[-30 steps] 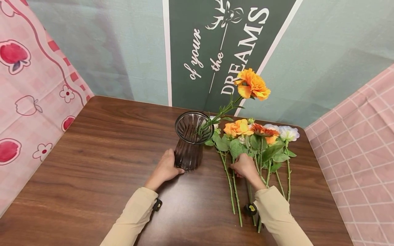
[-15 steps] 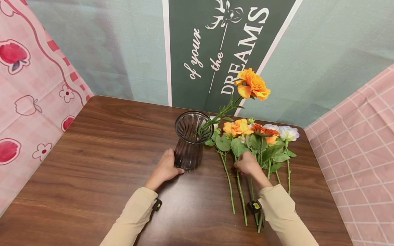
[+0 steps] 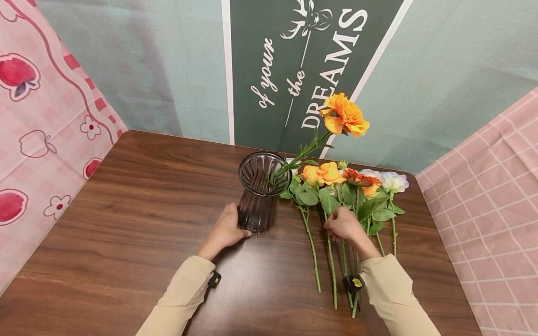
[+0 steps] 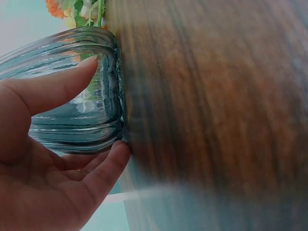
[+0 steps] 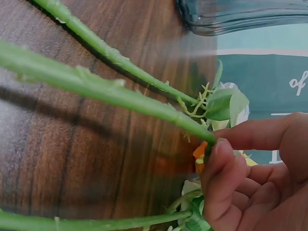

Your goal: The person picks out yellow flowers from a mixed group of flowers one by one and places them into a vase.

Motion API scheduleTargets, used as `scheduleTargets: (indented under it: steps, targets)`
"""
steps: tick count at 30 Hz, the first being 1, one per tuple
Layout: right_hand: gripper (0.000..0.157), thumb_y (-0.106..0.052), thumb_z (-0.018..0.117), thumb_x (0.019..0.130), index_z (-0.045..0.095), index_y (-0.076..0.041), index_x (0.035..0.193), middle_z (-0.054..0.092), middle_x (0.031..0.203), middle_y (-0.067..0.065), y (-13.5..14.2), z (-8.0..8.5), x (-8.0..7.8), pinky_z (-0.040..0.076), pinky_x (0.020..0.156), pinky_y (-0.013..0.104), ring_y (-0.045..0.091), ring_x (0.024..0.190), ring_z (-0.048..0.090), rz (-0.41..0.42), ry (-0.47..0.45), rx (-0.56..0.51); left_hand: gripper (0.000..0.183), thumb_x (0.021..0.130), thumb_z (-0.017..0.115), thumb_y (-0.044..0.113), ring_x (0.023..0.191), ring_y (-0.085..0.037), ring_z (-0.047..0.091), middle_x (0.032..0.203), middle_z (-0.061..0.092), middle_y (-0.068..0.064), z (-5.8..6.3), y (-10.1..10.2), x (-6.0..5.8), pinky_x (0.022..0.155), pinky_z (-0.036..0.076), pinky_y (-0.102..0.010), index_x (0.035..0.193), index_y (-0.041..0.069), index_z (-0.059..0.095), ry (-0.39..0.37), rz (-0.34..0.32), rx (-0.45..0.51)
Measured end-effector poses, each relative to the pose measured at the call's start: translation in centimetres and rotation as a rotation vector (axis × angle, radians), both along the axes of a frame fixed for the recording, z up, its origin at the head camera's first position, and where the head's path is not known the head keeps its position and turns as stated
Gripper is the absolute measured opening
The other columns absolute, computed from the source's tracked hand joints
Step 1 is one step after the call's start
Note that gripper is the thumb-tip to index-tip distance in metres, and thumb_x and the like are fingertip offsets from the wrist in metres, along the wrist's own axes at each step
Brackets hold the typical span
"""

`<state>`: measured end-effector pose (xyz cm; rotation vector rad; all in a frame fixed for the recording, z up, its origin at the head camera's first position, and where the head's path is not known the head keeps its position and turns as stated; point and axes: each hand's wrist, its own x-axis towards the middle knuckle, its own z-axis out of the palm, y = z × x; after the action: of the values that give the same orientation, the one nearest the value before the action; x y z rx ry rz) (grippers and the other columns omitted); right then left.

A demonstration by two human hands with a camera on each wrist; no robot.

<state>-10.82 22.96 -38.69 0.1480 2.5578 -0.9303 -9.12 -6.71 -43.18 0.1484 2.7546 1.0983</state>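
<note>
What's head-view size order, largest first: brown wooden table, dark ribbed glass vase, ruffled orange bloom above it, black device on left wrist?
Brown wooden table
Dark ribbed glass vase
Ruffled orange bloom
Black left-wrist device

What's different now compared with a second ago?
The right hand has moved slightly right, and the green stem it pinches has shifted right too, lower end included. Whether it already gripped that stem is hard to tell. The left hand stays at the base of the vase, and the tall orange flower leans in it as before.
</note>
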Motion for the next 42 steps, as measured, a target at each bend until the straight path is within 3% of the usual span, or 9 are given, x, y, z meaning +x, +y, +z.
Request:
scheduleTargets:
  steps: [9, 18, 24, 42]
  targets:
    - [0.015, 0.0, 0.059, 0.083, 0.051, 0.0, 0.071, 0.054, 0.056, 0.01, 0.0, 0.7, 0.2, 0.05, 0.049, 0.039, 0.02, 0.045, 0.056, 0.021, -0.026, -0.034, 0.058, 0.063, 0.082, 0.016, 0.095, -0.032, 0.048, 0.097, 0.047, -0.018, 0.0, 0.0, 0.0, 0.088, 0.04, -0.044, 0.099, -0.005, 0.042, -0.007, 0.003, 0.0]
    - [0.013, 0.001, 0.055, 0.086, 0.051, 0.003, 0.074, 0.053, 0.059, 0.01, 0.6, 1.5, 0.4, 0.05, 0.049, 0.038, 0.018, 0.046, 0.055, 0.065, -0.076, -0.208, 0.058, 0.063, 0.082, 0.016, 0.096, -0.033, 0.048, 0.098, 0.047, -0.018, 0.0, 0.1, 0.0, 0.088, 0.039, -0.044, 0.099, -0.005, 0.042, -0.007, 0.004, 0.005]
    - [0.012, 0.001, 0.054, 0.087, 0.05, 0.004, 0.076, 0.053, 0.058, 0.01, 0.9, 2.0, 0.2, 0.05, 0.049, 0.039, 0.017, 0.046, 0.054, 0.08, -0.093, -0.26, 0.058, 0.063, 0.082, 0.016, 0.096, -0.033, 0.048, 0.099, 0.047, -0.019, 0.1, 0.1, 0.0, 0.089, 0.039, -0.044, 0.099, -0.005, 0.042, -0.006, 0.003, 0.008]
    - [0.012, 0.001, 0.05, 0.088, 0.05, 0.009, 0.079, 0.055, 0.063, 0.011, 1.1, 2.6, 0.1, 0.051, 0.051, 0.034, 0.016, 0.049, 0.055, 0.049, -0.152, -0.348, 0.059, 0.064, 0.081, 0.016, 0.098, -0.033, 0.047, 0.1, 0.046, -0.019, 0.1, 0.0, 0.0, 0.089, 0.039, -0.044, 0.101, -0.005, 0.041, -0.02, 0.001, 0.008]
